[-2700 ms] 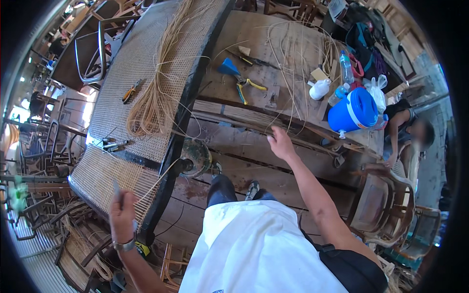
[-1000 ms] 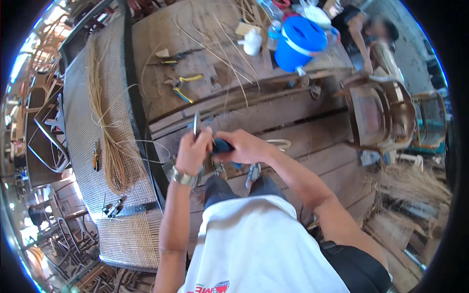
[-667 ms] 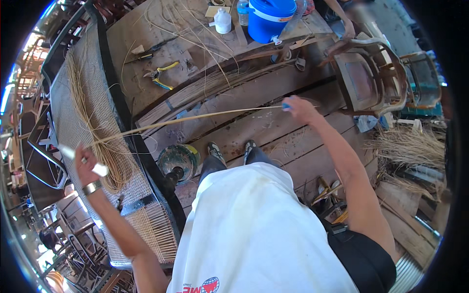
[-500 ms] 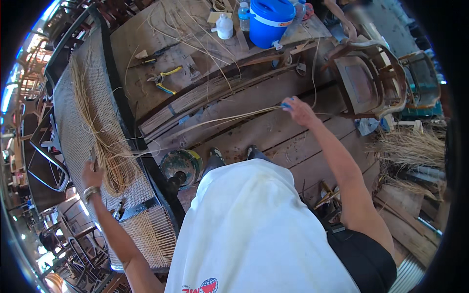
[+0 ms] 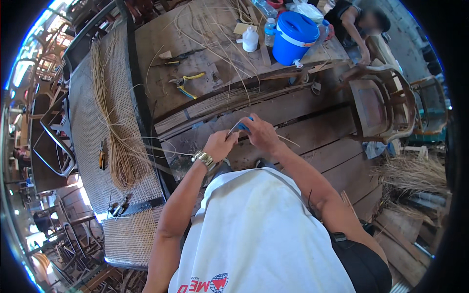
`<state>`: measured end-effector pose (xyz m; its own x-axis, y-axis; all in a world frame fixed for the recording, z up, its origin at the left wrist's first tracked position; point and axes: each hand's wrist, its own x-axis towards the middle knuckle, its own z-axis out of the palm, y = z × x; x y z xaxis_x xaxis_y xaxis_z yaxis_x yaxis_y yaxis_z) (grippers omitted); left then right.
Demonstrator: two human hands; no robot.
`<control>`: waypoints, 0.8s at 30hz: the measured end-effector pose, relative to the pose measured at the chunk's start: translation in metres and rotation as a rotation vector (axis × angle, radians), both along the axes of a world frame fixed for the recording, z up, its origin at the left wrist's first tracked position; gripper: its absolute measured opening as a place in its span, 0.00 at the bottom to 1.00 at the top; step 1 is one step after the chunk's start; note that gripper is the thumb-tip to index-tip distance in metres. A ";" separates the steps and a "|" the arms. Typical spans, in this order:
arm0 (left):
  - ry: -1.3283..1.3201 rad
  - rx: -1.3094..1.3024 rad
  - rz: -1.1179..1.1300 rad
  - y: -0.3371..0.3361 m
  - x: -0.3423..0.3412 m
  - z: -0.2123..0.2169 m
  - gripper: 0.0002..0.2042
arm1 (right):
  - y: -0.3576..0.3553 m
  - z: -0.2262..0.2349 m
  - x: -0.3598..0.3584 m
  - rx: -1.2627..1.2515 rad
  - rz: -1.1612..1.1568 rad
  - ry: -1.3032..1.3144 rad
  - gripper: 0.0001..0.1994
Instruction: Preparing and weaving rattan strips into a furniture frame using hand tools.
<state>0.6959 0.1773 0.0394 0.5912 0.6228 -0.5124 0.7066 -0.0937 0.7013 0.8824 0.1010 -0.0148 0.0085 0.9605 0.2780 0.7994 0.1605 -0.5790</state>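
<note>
My left hand point(image 5: 220, 147), with a metal watch on its wrist, is closed around a pale cane strand point(image 5: 181, 153) in front of my body. Close beside it, my right hand point(image 5: 263, 134) pinches the strand too, with something blue point(image 5: 244, 125) at its fingers that I cannot make out. A bit of strand bends up between the hands, and an end sticks out past the right one. To the left, a bundle of cane strands point(image 5: 119, 146) lies on a woven cane panel point(image 5: 83, 127) in a dark frame. Orange-handled pliers point(image 5: 102, 156) rest beside the bundle.
A wooden table point(image 5: 156, 39) ahead bears yellow-handled cutters point(image 5: 185, 84), loose strands, a white bottle point(image 5: 250, 40) and a blue water cooler point(image 5: 295, 39). Another person point(image 5: 359, 27) is at the far right, by wooden chairs point(image 5: 376, 105). Cane scraps point(image 5: 408, 168) lie lower right.
My left hand has left the pliers' place beside the bundle and come across to the right, meeting my right hand. The right hand has moved inward and nearer. Another person has come further into view.
</note>
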 end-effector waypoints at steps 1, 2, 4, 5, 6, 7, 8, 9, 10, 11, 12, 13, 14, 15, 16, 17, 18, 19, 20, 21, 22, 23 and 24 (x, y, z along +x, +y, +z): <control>-0.051 -0.015 -0.012 0.001 -0.010 0.003 0.20 | -0.012 -0.005 0.010 -0.027 -0.035 -0.023 0.14; -0.103 -0.027 -0.017 0.003 -0.024 0.007 0.18 | -0.027 -0.013 0.025 -0.050 -0.061 -0.046 0.13; -0.125 -0.123 0.276 0.015 -0.054 0.046 0.16 | -0.074 -0.043 0.076 -0.137 -0.215 -0.044 0.12; -0.175 -0.098 0.391 0.036 -0.083 0.052 0.13 | -0.107 -0.064 0.112 -0.130 -0.266 -0.096 0.13; -0.279 -0.112 0.608 0.058 -0.115 0.061 0.15 | -0.139 -0.070 0.142 -0.251 -0.382 -0.182 0.13; -0.466 -0.048 0.727 0.079 -0.159 0.064 0.17 | -0.176 -0.100 0.181 -0.250 -0.449 -0.214 0.13; -0.692 -0.125 0.952 0.098 -0.191 0.079 0.15 | -0.201 -0.093 0.204 -0.466 -0.529 -0.266 0.15; -0.806 -0.107 1.157 0.113 -0.209 0.096 0.09 | -0.236 -0.098 0.226 -0.527 -0.642 -0.301 0.15; -1.025 -0.013 1.032 0.134 -0.296 0.092 0.06 | -0.242 -0.109 0.241 -0.562 -0.714 -0.322 0.16; -1.229 0.078 0.893 0.143 -0.371 0.084 0.09 | -0.234 -0.117 0.248 -0.543 -0.677 -0.315 0.16; -1.232 0.069 0.891 0.141 -0.359 0.089 0.09 | -0.243 -0.118 0.255 -0.596 -0.724 -0.217 0.17; -1.145 0.161 1.011 0.138 -0.350 0.097 0.10 | -0.248 -0.121 0.260 -0.646 -0.767 -0.116 0.19; -1.053 0.259 1.123 0.131 -0.332 0.109 0.10 | -0.237 -0.117 0.252 -0.619 -0.666 0.197 0.20; -0.950 0.133 1.055 0.117 -0.298 0.115 0.09 | -0.209 -0.101 0.230 -0.581 -0.547 0.507 0.21; -0.842 0.009 0.985 0.098 -0.252 0.119 0.09 | -0.182 -0.081 0.207 -0.595 -0.514 0.777 0.21; -0.508 0.024 0.748 0.080 -0.208 0.123 0.12 | -0.151 -0.057 0.181 -0.605 -0.472 1.045 0.21; -0.404 0.112 0.762 0.054 -0.155 0.122 0.15 | -0.118 -0.031 0.151 -0.512 -0.331 1.386 0.21; -0.241 0.083 0.694 0.044 -0.116 0.118 0.15 | -0.093 -0.019 0.132 -0.445 -0.222 1.563 0.21; -0.154 0.279 0.501 0.036 -0.094 0.101 0.12 | -0.064 -0.006 0.110 -0.384 -0.092 1.736 0.22; -0.197 0.193 0.465 0.029 -0.076 0.085 0.11 | -0.040 0.023 0.081 -0.318 -0.026 1.810 0.23; -0.243 0.103 0.419 0.023 -0.056 0.074 0.11 | -0.020 0.051 0.055 -0.244 0.031 1.881 0.24; -0.325 0.069 0.454 0.015 -0.032 0.070 0.10 | -0.002 0.060 0.038 -0.219 0.093 1.854 0.23; -0.407 0.034 0.489 0.009 -0.012 0.067 0.08 | 0.013 0.068 0.023 -0.193 0.153 1.825 0.22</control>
